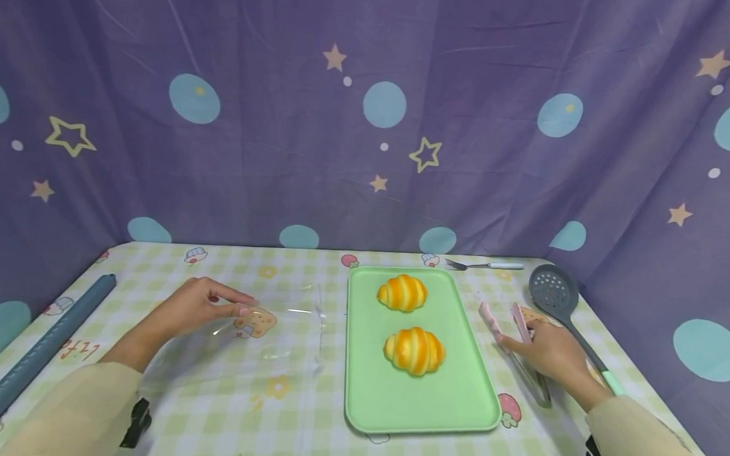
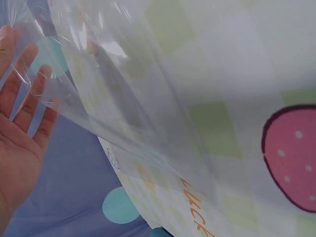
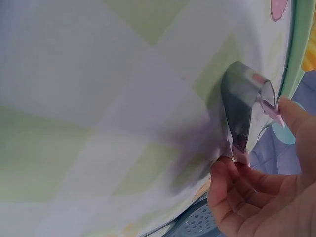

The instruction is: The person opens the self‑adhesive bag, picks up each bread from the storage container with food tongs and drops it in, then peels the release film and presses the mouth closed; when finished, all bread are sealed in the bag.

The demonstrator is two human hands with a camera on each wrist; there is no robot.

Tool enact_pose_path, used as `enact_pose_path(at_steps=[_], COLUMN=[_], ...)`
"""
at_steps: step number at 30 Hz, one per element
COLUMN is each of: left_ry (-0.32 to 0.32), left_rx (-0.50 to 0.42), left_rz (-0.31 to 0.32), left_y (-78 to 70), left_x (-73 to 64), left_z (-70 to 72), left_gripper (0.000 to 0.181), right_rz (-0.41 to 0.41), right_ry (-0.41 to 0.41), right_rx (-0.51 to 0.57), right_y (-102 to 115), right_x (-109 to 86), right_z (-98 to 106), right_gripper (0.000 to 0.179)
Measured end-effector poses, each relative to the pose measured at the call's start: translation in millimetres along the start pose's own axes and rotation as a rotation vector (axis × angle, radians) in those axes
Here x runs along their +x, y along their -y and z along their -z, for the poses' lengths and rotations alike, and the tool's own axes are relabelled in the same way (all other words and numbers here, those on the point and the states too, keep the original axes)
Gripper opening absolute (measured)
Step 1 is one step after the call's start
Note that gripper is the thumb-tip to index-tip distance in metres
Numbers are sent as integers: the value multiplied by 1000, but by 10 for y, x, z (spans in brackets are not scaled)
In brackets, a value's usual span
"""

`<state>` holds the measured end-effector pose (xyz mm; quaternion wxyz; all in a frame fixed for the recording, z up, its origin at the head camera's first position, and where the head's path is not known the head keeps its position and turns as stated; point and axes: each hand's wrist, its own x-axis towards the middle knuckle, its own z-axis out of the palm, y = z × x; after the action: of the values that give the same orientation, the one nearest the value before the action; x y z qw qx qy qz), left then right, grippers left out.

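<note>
At centre left of the head view, a sheet of clear plastic film [image 1: 297,335] shows mostly as glints and creases, the checked cover of the worktop [image 1: 206,426] visible through it. At right are metal tongs [image 3: 237,103], bent into a narrow U with pink ends.

A long blue-grey bar [image 1: 36,355] slants along the left edge of the frame. Right of centre, a pale green tray [image 1: 417,410] lies between film and tongs, bearing an upper croissant [image 1: 402,293] and a lower croissant [image 1: 415,352]. A fork [image 1: 487,266] lies beyond its upper right corner. At far right, a grey slotted spoon [image 1: 553,293] lies close beside the right wrist, its mint handle running towards the sleeve.

The left grip [image 1: 206,309] pinches the film between thumb and forefinger, other fingers spread; the sheet extends rightwards, stopping short of the tray. The right grip [image 1: 547,348] has the tongs' pink ends between thumb and fingers, moderately apart; the metal bend lies lower right, beside the wrist.
</note>
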<state>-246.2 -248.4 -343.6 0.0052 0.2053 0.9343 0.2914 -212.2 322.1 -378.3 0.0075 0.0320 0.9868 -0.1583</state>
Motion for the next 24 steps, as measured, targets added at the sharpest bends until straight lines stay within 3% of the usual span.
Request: enact_pose_path(at_steps=[12,24], left_ry=[10,12], left_rx=[-7,-12], left_rz=[5,8], left_y=[5,12], left_x=[4,2], left_z=[-14,-20], left_gripper=[22,23], right_rz=[-47,31], right_ry=[95,41], right_rx=[-32,30], right_y=[35,47], right_x=[22,26], right_z=[-23,-66], right_gripper=[103,72])
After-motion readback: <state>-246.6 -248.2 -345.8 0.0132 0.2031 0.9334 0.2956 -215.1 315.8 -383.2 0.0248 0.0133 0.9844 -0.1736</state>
